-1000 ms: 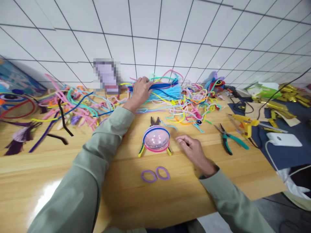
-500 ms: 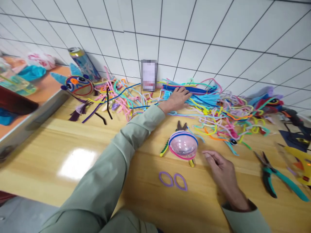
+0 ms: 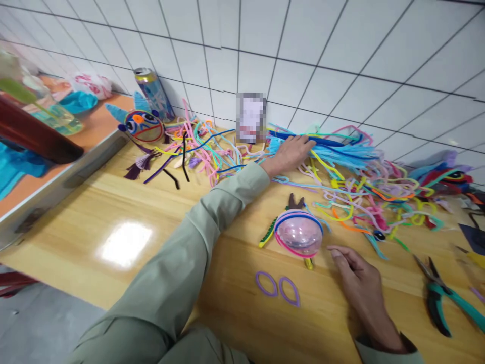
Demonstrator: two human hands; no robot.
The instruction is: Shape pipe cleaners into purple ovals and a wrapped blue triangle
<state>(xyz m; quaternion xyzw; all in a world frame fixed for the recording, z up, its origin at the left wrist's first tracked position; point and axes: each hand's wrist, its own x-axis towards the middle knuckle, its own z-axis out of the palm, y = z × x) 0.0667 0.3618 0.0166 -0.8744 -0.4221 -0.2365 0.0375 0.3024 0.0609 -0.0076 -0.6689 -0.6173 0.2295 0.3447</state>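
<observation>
My left hand [image 3: 291,152] reaches across the table and lies on a bundle of blue pipe cleaners [image 3: 329,143], its fingers stretched over them. Light blue pipe cleaners [image 3: 352,155] fan out just beside it. My right hand [image 3: 359,277] rests on the wood with its fingers curled and thumb against the index finger; nothing shows in it. Left of that hand sits a clear plastic dome [image 3: 301,235] ringed with blue and pink pipe cleaners. It covers part of yellow-green handled pliers [image 3: 269,231]. Nearer me lie two purple pipe-cleaner loops [image 3: 267,284].
Tangled coloured pipe cleaners [image 3: 379,202] spread along the wall. A phone [image 3: 251,119] leans there. At left stand a can [image 3: 153,93] and a decorated face piece [image 3: 144,124]. Teal-handled pliers [image 3: 439,298] lie at right, and another decorated piece [image 3: 447,174] sits behind them.
The view has shifted, so everything appears slightly further right. My left hand's fingers have drawn closer together on the blue bundle. My right hand keeps its place beside the dome.
</observation>
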